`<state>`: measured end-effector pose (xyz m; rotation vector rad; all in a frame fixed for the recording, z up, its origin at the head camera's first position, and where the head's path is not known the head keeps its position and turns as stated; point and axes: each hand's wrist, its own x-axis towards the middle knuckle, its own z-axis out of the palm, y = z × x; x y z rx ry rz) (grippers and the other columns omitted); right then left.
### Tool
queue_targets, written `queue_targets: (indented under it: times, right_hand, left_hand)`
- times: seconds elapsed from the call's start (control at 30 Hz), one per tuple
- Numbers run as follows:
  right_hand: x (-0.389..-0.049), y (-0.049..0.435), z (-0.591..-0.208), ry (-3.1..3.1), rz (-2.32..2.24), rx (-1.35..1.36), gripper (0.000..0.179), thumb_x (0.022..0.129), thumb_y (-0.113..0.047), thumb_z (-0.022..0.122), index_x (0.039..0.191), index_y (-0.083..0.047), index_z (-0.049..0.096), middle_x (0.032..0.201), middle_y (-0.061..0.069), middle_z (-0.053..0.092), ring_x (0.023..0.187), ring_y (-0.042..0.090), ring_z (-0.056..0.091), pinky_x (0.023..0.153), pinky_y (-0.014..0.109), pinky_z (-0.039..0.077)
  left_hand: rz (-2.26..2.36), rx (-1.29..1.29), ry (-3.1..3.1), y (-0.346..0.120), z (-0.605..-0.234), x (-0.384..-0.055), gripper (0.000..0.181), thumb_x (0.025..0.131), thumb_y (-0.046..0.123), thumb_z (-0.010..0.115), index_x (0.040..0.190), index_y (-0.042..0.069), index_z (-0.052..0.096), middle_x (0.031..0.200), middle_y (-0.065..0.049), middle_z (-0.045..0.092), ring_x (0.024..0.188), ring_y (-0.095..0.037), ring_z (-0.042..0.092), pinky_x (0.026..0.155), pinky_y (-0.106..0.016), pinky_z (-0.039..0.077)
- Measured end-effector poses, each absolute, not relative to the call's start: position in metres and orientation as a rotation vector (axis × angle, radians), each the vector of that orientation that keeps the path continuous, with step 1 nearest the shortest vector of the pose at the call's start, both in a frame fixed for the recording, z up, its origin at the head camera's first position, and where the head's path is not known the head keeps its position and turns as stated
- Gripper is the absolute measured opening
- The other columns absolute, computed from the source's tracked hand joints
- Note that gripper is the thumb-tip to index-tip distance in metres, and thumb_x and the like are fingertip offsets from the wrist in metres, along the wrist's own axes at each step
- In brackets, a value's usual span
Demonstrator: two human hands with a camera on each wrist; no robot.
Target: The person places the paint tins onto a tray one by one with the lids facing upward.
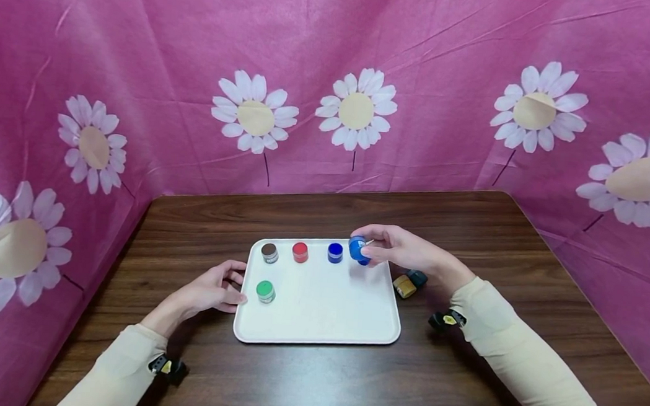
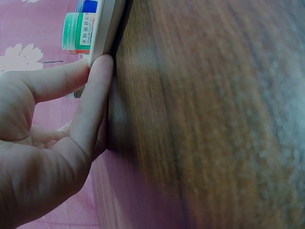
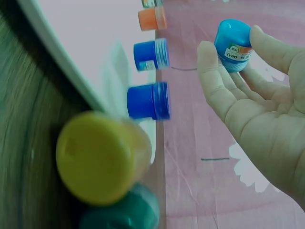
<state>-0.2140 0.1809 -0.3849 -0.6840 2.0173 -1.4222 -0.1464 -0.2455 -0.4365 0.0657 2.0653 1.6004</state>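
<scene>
My right hand point(image 1: 408, 251) pinches a light blue paint jar point(image 1: 357, 248) between thumb and fingers, above the far right corner of the white tray point(image 1: 324, 308). Its label shows in the right wrist view, with the jar point(image 3: 233, 43) tilted. Partly hidden below it, a dark blue jar point(image 3: 147, 101) stands on the tray beside another dark blue jar point(image 1: 335, 252). My left hand point(image 1: 213, 288) touches the tray's left rim with thumb and forefinger spread apart. Also on the tray are a red jar point(image 1: 300, 252), a brown jar point(image 1: 270, 253) and, nearer, a green jar point(image 1: 265, 291).
To the tray's right, a yellow jar point(image 1: 404, 287) and a dark green jar point(image 1: 416, 277) lie on the brown wooden table point(image 1: 212, 221), close to my right forearm. A pink cloth point(image 1: 184, 126) with white flowers hangs behind the table and along both sides.
</scene>
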Motion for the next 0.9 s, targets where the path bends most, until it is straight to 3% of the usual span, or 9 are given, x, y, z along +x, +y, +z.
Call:
queue_targets:
  times: [0.3,0.57,0.9]
  right_hand:
    - [-0.215,0.161,-0.387,1.989,-1.395,-0.774,0.058,0.103,-0.025,0.062,0.151,0.000,0.043,0.134,0.016,0.061,0.105,0.045,0.067,0.098,0.042,0.054]
    - [-0.212,0.146,-0.389,1.907,-1.424,-0.784,0.050,0.102,-0.018,0.063,0.145,0.004,0.050,0.121,0.015,0.069,0.106,0.049,0.065,0.094,0.040,0.056]
    - [-0.209,0.133,-0.390,1.879,-1.427,-0.777,0.050,0.103,-0.015,0.061,0.144,0.008,0.045,0.123,0.019,0.065,0.112,0.050,0.061,0.089,0.043,0.058]
  left_hand:
    - [1.593,0.056,2.071,-0.246,-0.437,-0.146,0.073,0.085,-0.008,0.072,0.145,-0.005,0.032,0.118,-0.021,0.044,0.089,-0.024,0.058,0.074,-0.042,0.061]
    - [1.597,0.058,2.071,-0.245,-0.436,-0.146,0.072,0.085,-0.008,0.072,0.145,-0.006,0.032,0.118,-0.021,0.044,0.088,-0.023,0.060,0.074,-0.042,0.062]
    - [1.588,0.057,2.079,-0.245,-0.435,-0.146,0.073,0.085,-0.008,0.073,0.145,-0.005,0.032,0.118,-0.021,0.044,0.088,-0.023,0.060,0.074,-0.042,0.061]
